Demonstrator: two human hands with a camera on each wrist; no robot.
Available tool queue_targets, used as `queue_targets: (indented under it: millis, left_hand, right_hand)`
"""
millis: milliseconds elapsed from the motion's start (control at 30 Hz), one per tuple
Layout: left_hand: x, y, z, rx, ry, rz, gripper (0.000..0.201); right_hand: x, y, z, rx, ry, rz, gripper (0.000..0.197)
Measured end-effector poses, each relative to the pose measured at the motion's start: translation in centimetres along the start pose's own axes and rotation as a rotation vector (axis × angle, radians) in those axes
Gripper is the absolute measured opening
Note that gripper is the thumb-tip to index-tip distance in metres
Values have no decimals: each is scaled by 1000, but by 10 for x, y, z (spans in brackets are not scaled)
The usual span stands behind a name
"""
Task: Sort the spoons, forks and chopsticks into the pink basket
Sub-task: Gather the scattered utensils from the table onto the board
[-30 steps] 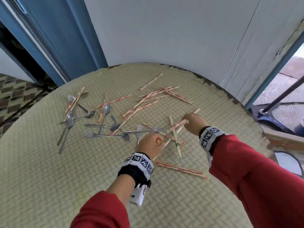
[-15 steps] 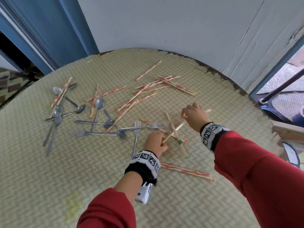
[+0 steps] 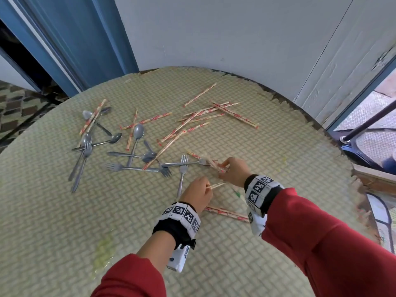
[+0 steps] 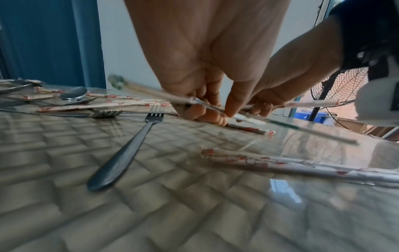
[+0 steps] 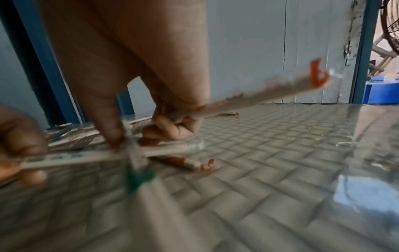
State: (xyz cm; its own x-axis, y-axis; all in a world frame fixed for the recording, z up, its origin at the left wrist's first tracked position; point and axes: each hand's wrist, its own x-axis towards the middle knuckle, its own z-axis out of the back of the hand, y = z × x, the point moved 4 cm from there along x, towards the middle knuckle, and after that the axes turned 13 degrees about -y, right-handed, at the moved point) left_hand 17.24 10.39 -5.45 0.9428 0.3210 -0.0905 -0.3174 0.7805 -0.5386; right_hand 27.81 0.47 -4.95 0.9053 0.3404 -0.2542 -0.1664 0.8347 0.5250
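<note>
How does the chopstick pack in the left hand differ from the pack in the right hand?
The left hand pinches a green-printed pack that slants down toward the table; the right hand grips a red-printed pack angled upward. Both are wrapped chopsticks, lifted off the table.

Table (image 3: 64,232): forks (image 3: 182,179) lying mid-table; spoons (image 3: 137,133) lying left of forks; chopsticks (image 3: 235,115) lying behind and right of forks.
</note>
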Motion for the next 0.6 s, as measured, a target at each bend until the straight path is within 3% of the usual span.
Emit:
queue_targets:
  millis: [167,300,367,533,600]
  left_hand:
    - [-10,-3,-9,13,23,-48,14]
    - [-23,-13,-30,143,130,-266,32]
    - [-26,-17,-36,238,119,-343,37]
    - [-28,-23,-31,382,44,-463,23]
    - [-29,-14,-26,311,122,-431,19]
  right_hand:
    - [-6,-5,28,166,-136,17,24]
    - [-6,-15,60,277,-128,18,13]
    - [-8,-19,67,196,-118,57,20]
    - [-12,-25,64,-49,-78,99,35]
    - [-9,-25,59,-77,-74,92,31]
